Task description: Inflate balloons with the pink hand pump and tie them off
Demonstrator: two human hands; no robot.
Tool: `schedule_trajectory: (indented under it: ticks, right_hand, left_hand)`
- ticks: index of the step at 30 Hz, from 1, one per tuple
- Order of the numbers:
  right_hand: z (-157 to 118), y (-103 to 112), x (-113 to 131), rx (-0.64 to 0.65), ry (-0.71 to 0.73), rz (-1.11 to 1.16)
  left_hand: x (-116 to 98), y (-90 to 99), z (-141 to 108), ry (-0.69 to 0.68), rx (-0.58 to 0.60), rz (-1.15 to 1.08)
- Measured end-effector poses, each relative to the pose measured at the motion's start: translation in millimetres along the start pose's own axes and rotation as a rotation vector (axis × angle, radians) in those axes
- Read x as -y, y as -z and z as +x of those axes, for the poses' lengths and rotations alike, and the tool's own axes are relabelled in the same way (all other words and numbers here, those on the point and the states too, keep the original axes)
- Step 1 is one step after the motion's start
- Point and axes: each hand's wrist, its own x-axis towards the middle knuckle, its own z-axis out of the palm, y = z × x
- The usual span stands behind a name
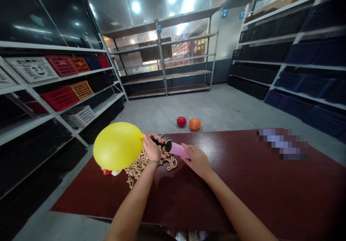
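Note:
A large inflated yellow balloon (118,146) is at the left, above the table. My left hand (151,149) is closed around its neck, where it meets the black end of a pink-and-black balloon pump (176,149). The pump lies sideways between my hands. My right hand (198,160) grips its pink barrel. Under and around my left hand, a heap of beige curled pieces (137,170) rests on the table, their kind unclear. Small red and pale pieces (111,172), perhaps uninflated balloons, show partly beneath the balloon.
The dark red-brown table (243,183) spans the foreground. A blurred-out item (282,143) lies at its right. Beyond the far edge, a red balloon (181,121) and an orange balloon (195,124) sit on the grey floor. Shelves with colored crates (62,65) stand left, a metal rack (164,68) behind.

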Motion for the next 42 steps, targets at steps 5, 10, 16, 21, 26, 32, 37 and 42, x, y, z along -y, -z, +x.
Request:
schedule_trajectory:
  ticks: [5, 10, 16, 21, 26, 32, 37, 42]
  right_hand:
    - [0.5, -5.3, -9.3, -0.04, -0.027, 0.012]
    - [-4.0, -11.5, 1.7, -0.082, 0.001, 0.061]
    - [-8.7, -17.9, 2.7, -0.076, -0.012, 0.075]
    - [-2.3, -17.5, 3.4, -0.066, -0.006, 0.046]
    - [-4.2, -10.2, -1.5, -0.042, 0.01, 0.031]
    - [-4.3, 2.3, -12.8, -0.001, 0.061, -0.016]
    - [-3.0, 0.2, -10.6, 0.109, 0.241, 0.041]
    - [-2.5, 2.1, -6.3, 0.19, 0.297, 0.109]
  left_hand:
    - [-22.6, -3.9, 26.9, -0.048, -0.047, 0.022]
    - [-6.0, -10.3, 16.5, -0.014, -0.104, 0.052]
    - [22.6, -16.6, -15.0, 0.057, 0.034, 0.15]
    - [5.4, 0.5, -2.7, 0.069, 0.108, 0.29]
    - [-21.0, 17.3, 19.7, -0.012, 0.019, 0.373]
    - [-51.0, 44.1, 47.7, 0.05, 0.058, 0.474]
    - [-41.3, 67.6, 44.2, 0.137, 0.253, 0.6]
    - [-15.7, 74.7, 31.1, 0.246, 0.474, 0.792]
